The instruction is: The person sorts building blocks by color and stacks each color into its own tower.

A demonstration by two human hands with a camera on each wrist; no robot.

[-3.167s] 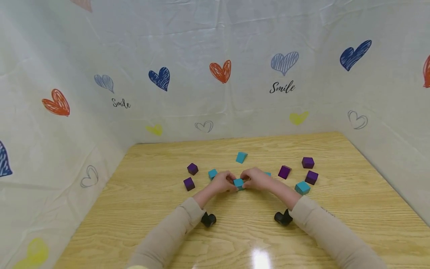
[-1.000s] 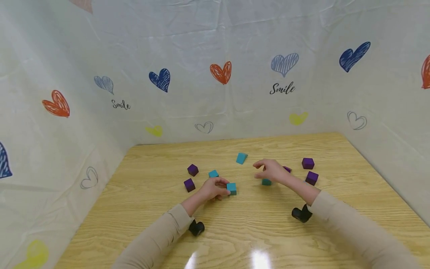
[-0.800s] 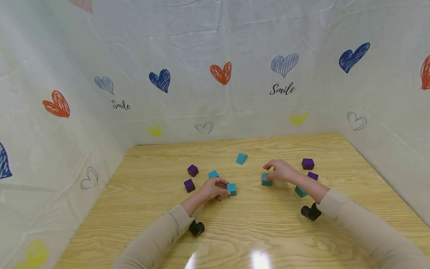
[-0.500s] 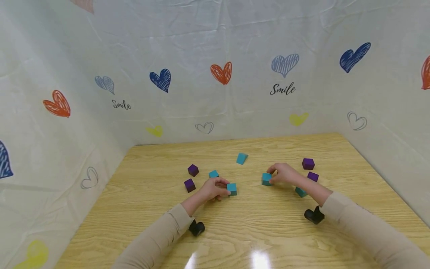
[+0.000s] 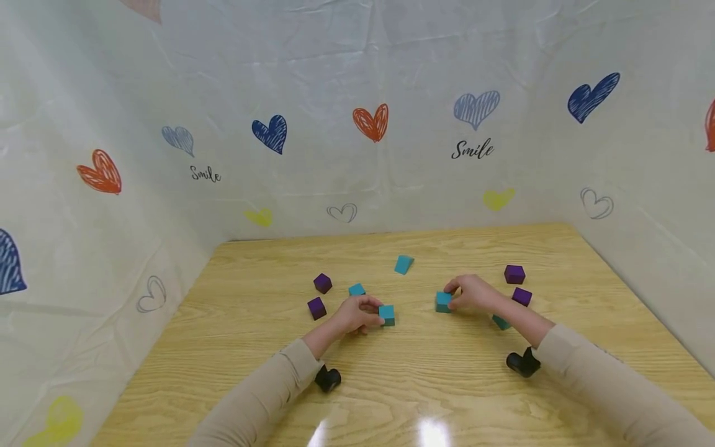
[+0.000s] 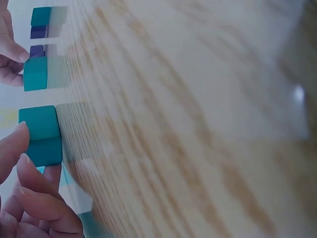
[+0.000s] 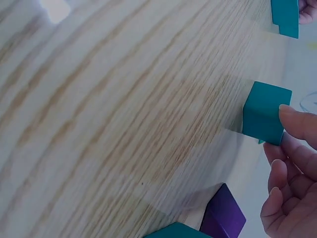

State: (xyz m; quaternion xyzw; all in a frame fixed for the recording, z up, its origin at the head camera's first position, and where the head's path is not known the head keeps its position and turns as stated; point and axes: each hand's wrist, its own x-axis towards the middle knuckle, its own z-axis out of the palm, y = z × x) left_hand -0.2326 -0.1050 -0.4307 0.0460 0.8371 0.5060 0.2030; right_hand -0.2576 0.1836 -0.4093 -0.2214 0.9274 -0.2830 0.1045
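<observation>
Now the left hand pinches a teal cube at left on the wood-grain table, the right hand a second teal cube at right — light, level pressure should steady both.

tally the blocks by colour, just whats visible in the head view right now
Blue blocks: 5 (one held in the left hand, one in the right hand, three not held)
Purple blocks: 4 (two to the left, two to the right)
Total: 9 in sight; the right hand and arm may hide more
</observation>
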